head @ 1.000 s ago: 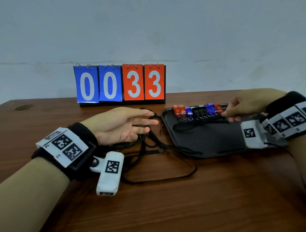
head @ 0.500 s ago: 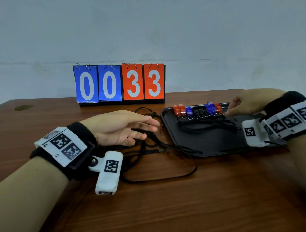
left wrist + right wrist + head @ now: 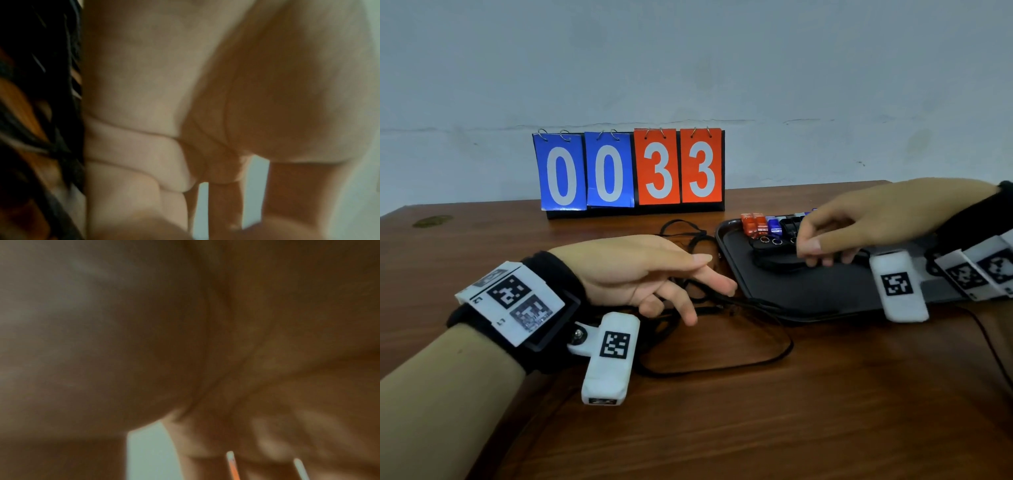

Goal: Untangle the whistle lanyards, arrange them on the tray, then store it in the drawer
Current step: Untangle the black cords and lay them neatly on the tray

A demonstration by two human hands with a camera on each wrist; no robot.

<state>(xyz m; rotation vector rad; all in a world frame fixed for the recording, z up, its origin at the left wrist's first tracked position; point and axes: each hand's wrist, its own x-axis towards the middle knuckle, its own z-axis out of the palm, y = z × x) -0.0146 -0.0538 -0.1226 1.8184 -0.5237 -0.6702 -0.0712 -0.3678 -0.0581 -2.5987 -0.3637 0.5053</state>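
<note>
Several whistles (image 3: pixel 760 224), orange, blue and black, lie in a row along the far edge of the black tray (image 3: pixel 808 291). A bundle of black lanyard cords (image 3: pixel 774 262) is heaped on the tray below them. My right hand (image 3: pixel 815 253) reaches over the tray, thumb and curled fingertips pinching that bundle. More black cords (image 3: pixel 753 303) trail off the tray's left edge onto the table in loose loops. My left hand (image 3: pixel 709 284) hovers over those loops with its fingers stretched out and spread. Both wrist views are blurred palm; dark cords (image 3: pixel 41 129) show at the left.
A flip scoreboard (image 3: pixel 630 171) reading 0033 stands at the back of the wooden table (image 3: pixel 791 428) against a pale wall. The tray sits at the right, its near right part hidden by my right wrist camera. No drawer is in view.
My right hand has moved left from the right end of the whistle row down onto the cord bundle. My left hand has reached further right toward the tray's left edge.
</note>
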